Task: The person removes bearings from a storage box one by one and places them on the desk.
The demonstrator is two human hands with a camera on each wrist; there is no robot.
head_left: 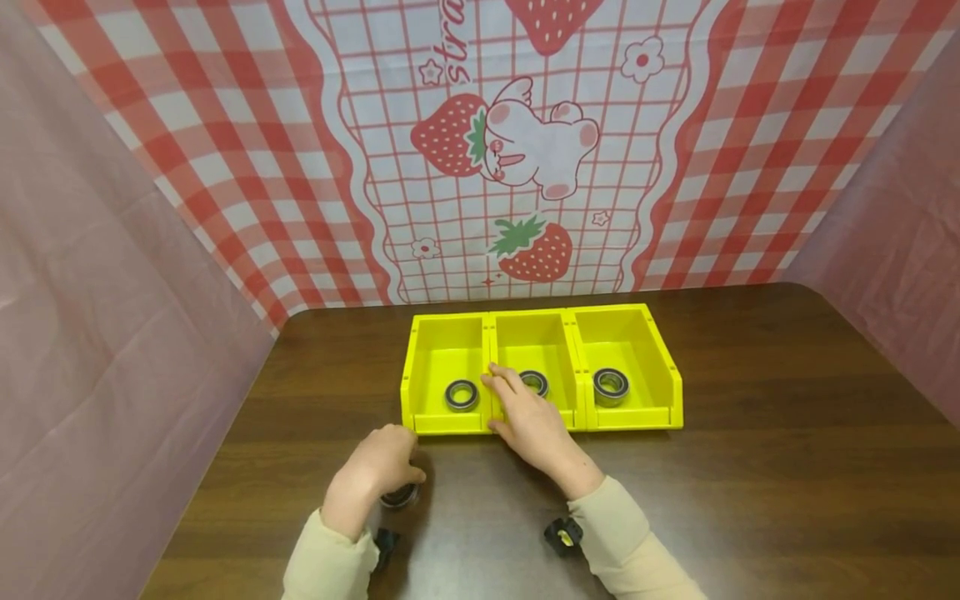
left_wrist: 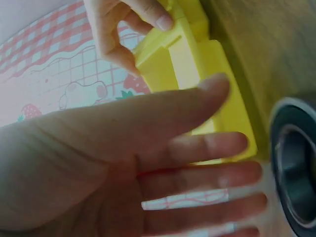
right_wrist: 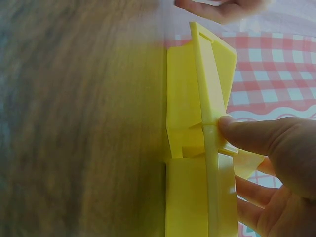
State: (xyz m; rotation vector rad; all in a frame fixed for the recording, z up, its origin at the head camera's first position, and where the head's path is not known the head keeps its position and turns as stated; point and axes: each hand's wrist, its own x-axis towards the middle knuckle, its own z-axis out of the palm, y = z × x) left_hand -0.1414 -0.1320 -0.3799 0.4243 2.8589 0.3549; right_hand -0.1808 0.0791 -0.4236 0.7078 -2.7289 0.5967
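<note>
My left hand [head_left: 375,468] hovers over the table just in front of the left bin, fingers extended. A ball bearing [head_left: 401,497] is partly hidden beneath it; the left wrist view has this bearing [left_wrist: 279,165] just beyond the fingertips, apart from them. My right hand [head_left: 531,427] grips the front of the joined yellow bins [head_left: 628,418] at the divider between left and middle, thumb on the front edge [right_wrist: 211,116] and fingers inside. One bearing [head_left: 461,396] lies in the left bin, another [head_left: 535,382] in the middle one, partly covered by the hand. The right bin holds a thicker-looking bearing [head_left: 611,387].
The brown wooden table [head_left: 772,467] spreads out around the bins. Behind its back edge hangs a red-and-white checked cloth [head_left: 247,167] with strawberries. Pink cloth [head_left: 135,275] hangs at both sides. A black wrist device [head_left: 562,535] sits by the right cuff.
</note>
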